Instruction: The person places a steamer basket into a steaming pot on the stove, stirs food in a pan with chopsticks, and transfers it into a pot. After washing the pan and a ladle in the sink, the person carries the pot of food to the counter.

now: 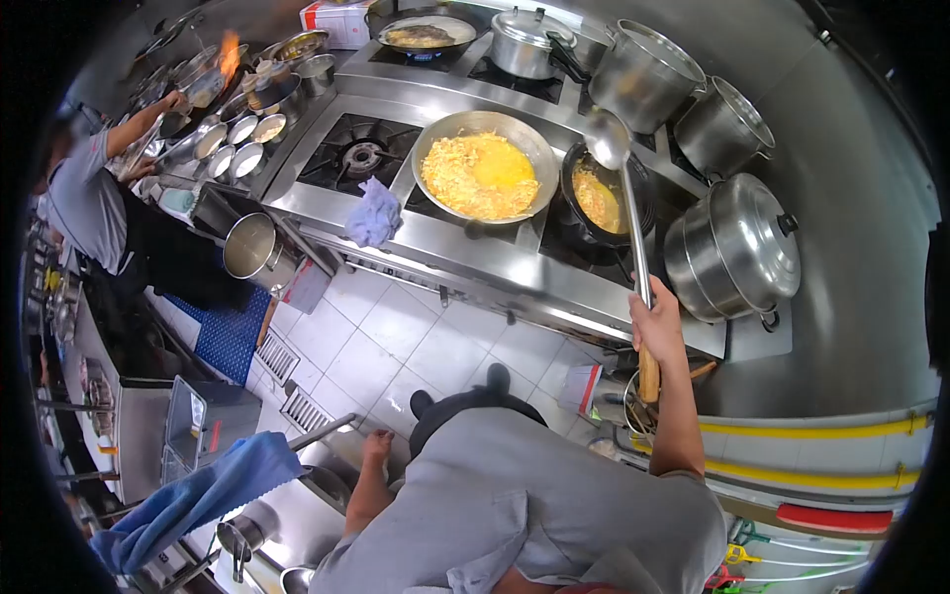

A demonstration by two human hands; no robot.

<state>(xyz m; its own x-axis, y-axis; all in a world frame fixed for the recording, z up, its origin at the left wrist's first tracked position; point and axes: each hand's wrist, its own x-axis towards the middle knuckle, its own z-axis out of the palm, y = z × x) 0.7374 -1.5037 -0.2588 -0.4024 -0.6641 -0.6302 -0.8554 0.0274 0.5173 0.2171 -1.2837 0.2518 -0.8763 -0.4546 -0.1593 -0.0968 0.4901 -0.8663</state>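
Right hand (658, 319) wrapped round long ladle (634, 233) near its wooden grip (648, 374); left hand (376, 445) loosely curled at near left — could not tell whether it held anything. Ladle slanted above right side of stove (426, 249), its bowl (607, 139) by far rim of black pan (567, 198). Looked stiff, bowl-heavy, shaft probably slippery if greasy — wooden end seemed surest hold. Stove was shiny steel, bore wide pan (539, 153) of yellow food (475, 173). White-tiled floor (435, 332) below; co-worker (89, 198) at far left near flame (230, 54).

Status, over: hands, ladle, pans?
Right hand grips ladle, scoop end near black pan. Left hand low, grip unclear. Yellow mix in big pan. Cloth on stove edge.
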